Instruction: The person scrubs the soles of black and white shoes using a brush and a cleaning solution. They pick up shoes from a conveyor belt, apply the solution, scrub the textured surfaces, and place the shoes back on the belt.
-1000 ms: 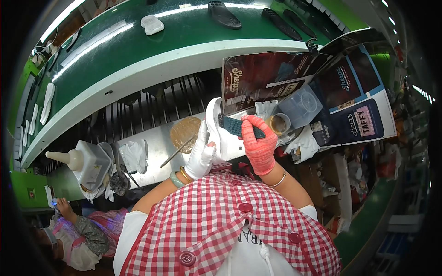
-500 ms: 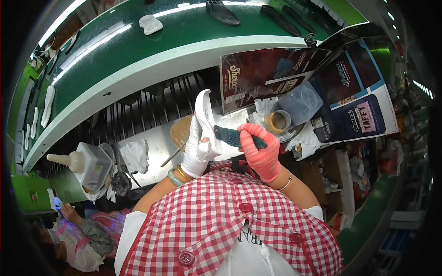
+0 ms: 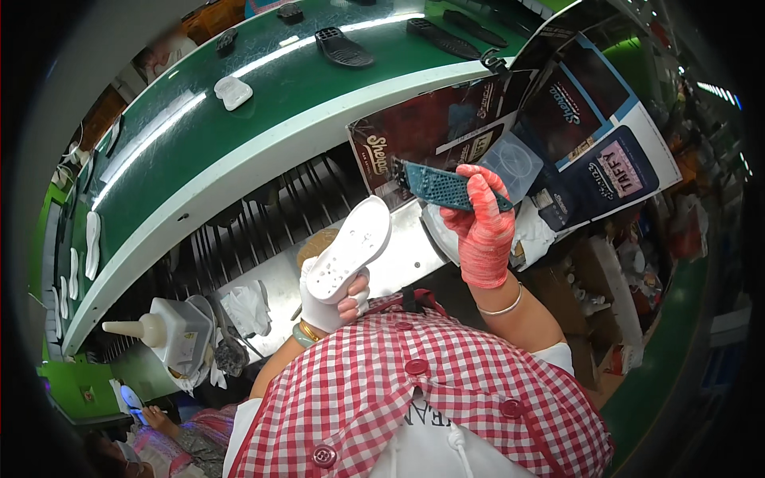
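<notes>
My left hand (image 3: 319,306), in a white glove with bare fingertips, grips a white shoe sole (image 3: 351,248). The sole is tilted, its broad flat face with small holes turned up toward me. In my right hand (image 3: 488,235), wearing a red-pink glove, is a flat dark teal strip (image 3: 442,186) with a dimpled surface and a jagged dark far end. Fingers and thumb pinch its near end. The strip is raised to the right of the sole, apart from it. Its underside is hidden.
A curved green conveyor (image 3: 295,64) with a white edge carries black soles (image 3: 343,48) and white soles (image 3: 93,243). A white spouted bottle (image 3: 171,331) stands left on a metal shelf (image 3: 410,243). Right are printed cardboard (image 3: 570,111) and a clear plastic container (image 3: 514,163). A co-worker's hand (image 3: 162,421) shows lower left.
The teal strip has left the sole's side and moved up and right with my right hand. My left hand has lowered and turned the sole face up. The whole view has shifted.
</notes>
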Demonstrator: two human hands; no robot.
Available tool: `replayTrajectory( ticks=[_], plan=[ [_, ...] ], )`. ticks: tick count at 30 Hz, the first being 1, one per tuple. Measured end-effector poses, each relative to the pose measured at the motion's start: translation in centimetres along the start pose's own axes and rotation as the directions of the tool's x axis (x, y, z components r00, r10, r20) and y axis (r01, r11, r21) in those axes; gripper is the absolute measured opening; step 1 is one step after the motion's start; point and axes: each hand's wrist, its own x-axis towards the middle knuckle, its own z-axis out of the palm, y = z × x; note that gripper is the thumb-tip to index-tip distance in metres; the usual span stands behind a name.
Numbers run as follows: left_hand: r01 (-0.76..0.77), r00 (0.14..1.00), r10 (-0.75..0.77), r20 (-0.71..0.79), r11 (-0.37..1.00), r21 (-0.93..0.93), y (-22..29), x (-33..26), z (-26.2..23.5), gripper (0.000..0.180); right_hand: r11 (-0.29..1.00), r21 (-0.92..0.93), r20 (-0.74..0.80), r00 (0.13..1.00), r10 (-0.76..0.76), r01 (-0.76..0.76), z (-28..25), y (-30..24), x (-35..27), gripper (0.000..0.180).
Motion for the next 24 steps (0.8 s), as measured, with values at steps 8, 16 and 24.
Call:
replayTrajectory(
  ticks=[8, 16, 24],
  plan=[
    [0.225, 0.965, -0.222, 0.141, 0.974, -0.007, 0.0, -0.4, -1.4, 0.074, 0.563, -0.49, 0.454, 0.746, -0.486, 0.665, 0.6, 2.4, 2.5, 0.027],
    [0.238, 0.946, -0.227, -0.23, 0.971, 0.019, -0.7, -0.2, 2.8, 0.068, -0.141, -0.635, 0.752, 0.567, -0.335, 0.759, 0.2, 2.4, 2.1, 0.036],
    [0.217, 0.939, -0.174, -0.296, 0.969, 0.12, -1.0, 1.0, 3.2, 0.054, 0.412, -0.276, 0.65, 0.485, -0.585, 0.868, 1.7, 0.3, 2.3, 0.027]
  ],
)
